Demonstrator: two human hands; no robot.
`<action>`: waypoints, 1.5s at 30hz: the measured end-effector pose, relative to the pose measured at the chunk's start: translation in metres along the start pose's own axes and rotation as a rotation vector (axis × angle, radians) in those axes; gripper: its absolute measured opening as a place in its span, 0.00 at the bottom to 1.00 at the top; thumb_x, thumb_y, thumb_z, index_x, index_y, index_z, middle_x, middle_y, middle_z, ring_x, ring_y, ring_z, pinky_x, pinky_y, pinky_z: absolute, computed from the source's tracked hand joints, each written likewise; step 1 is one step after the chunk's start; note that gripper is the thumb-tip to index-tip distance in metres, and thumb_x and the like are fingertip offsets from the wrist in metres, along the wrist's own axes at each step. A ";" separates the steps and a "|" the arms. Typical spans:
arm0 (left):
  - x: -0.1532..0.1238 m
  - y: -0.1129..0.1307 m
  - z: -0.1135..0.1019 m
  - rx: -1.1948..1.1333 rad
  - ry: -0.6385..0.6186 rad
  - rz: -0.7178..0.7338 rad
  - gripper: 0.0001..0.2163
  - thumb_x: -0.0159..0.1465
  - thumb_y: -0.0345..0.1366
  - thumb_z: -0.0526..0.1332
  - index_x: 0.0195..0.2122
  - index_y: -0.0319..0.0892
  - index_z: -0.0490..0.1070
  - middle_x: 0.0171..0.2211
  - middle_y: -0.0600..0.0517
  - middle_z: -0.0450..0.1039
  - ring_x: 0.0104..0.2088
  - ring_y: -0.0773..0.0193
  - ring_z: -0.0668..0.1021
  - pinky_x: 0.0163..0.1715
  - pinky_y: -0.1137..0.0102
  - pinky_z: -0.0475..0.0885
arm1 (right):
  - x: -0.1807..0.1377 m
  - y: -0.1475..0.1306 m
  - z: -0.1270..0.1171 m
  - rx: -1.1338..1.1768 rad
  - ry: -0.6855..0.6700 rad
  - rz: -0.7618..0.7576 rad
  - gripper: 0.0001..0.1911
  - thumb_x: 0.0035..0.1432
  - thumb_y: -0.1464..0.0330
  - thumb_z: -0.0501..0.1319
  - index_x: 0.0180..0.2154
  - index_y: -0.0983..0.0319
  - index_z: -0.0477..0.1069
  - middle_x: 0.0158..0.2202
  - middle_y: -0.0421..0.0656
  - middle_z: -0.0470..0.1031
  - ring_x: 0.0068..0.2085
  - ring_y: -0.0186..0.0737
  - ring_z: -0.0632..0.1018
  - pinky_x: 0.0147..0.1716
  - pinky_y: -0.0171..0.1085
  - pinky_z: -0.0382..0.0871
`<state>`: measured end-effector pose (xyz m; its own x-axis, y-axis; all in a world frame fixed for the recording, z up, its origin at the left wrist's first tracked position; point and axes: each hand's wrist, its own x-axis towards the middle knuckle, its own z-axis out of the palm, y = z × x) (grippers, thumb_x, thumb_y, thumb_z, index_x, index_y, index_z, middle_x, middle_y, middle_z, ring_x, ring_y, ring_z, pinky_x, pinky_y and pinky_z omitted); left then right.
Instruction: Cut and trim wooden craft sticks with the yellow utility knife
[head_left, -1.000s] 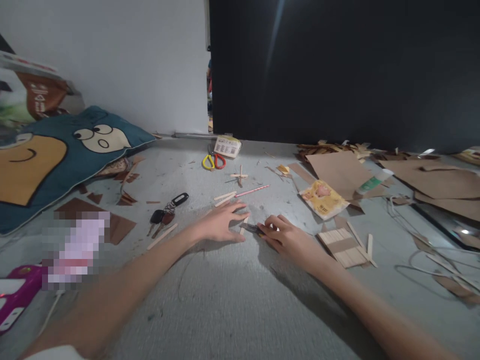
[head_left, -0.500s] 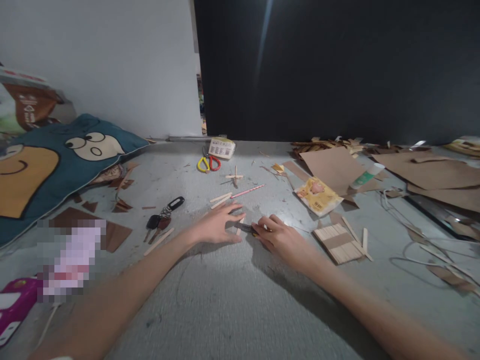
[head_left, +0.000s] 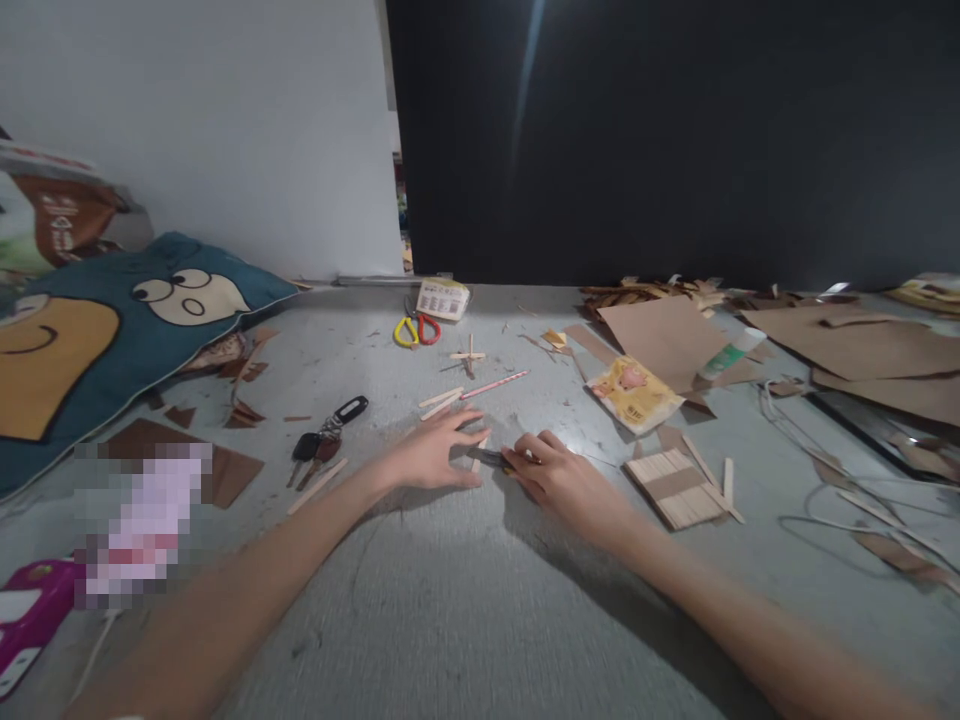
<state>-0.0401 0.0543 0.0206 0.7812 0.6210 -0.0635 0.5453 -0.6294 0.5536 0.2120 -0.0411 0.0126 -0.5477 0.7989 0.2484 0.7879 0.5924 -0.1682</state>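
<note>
My left hand (head_left: pixel 433 450) rests on the grey table with its index finger and thumb spread, their tips pressing the two ends of a short wooden craft stick (head_left: pixel 484 441). In my right hand (head_left: pixel 553 475) is a utility knife (head_left: pixel 491 457), its dark blade lying across that stick between my left fingertips. Most of the knife's handle is hidden by the fingers. Beyond the left hand lie a few loose craft sticks (head_left: pixel 441 398) and a pink striped pencil-like stick (head_left: pixel 495 384). Farther back is a small cross of craft sticks (head_left: pixel 469 355).
A banded bundle of craft sticks (head_left: pixel 671 487) lies right of my right hand, near a yellow packet (head_left: pixel 634 393), cardboard (head_left: pixel 664 335) and a glue stick (head_left: pixel 733 354). Scissors (head_left: pixel 417 331) lie at the back. Keys (head_left: pixel 319 447), a cushion (head_left: pixel 150 330) and a purple-pink object (head_left: pixel 37 610) are leftward.
Both hands stay in nearly the same place, the knife still across the stick. The whole view has shifted very slightly.
</note>
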 end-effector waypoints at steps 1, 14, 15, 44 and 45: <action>0.000 0.000 0.000 0.000 0.004 0.002 0.35 0.61 0.50 0.73 0.69 0.51 0.70 0.76 0.46 0.54 0.77 0.43 0.55 0.74 0.48 0.52 | 0.000 0.001 0.000 -0.004 -0.002 0.001 0.15 0.76 0.69 0.52 0.51 0.58 0.78 0.45 0.51 0.76 0.45 0.52 0.76 0.36 0.47 0.76; 0.000 0.005 -0.002 0.046 -0.016 -0.021 0.35 0.62 0.49 0.73 0.70 0.50 0.69 0.77 0.44 0.53 0.77 0.45 0.55 0.74 0.50 0.52 | -0.001 -0.001 0.001 -0.062 0.017 -0.023 0.15 0.76 0.69 0.53 0.53 0.57 0.76 0.44 0.49 0.77 0.46 0.51 0.77 0.37 0.46 0.79; -0.001 0.005 -0.002 0.044 -0.020 -0.020 0.36 0.62 0.49 0.73 0.70 0.49 0.69 0.77 0.44 0.53 0.77 0.45 0.54 0.74 0.50 0.52 | -0.001 -0.001 0.001 -0.066 0.019 -0.023 0.15 0.76 0.69 0.53 0.53 0.57 0.76 0.44 0.50 0.77 0.46 0.51 0.77 0.37 0.47 0.79; -0.002 0.005 0.012 -0.230 0.317 -0.067 0.27 0.51 0.34 0.79 0.51 0.43 0.72 0.53 0.41 0.78 0.53 0.49 0.80 0.54 0.56 0.74 | -0.010 0.031 0.010 0.189 0.240 0.096 0.10 0.75 0.63 0.56 0.45 0.59 0.74 0.40 0.48 0.78 0.40 0.48 0.82 0.40 0.45 0.78; -0.002 0.004 0.014 -0.294 0.339 -0.073 0.21 0.55 0.35 0.77 0.47 0.42 0.73 0.48 0.44 0.80 0.48 0.53 0.82 0.50 0.59 0.76 | -0.010 0.031 0.008 0.197 0.268 0.116 0.10 0.75 0.63 0.57 0.45 0.59 0.73 0.40 0.48 0.78 0.40 0.48 0.82 0.39 0.44 0.78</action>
<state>-0.0353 0.0444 0.0115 0.5738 0.8075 0.1368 0.4478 -0.4491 0.7732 0.2398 -0.0303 -0.0029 -0.3433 0.8222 0.4541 0.7568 0.5285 -0.3846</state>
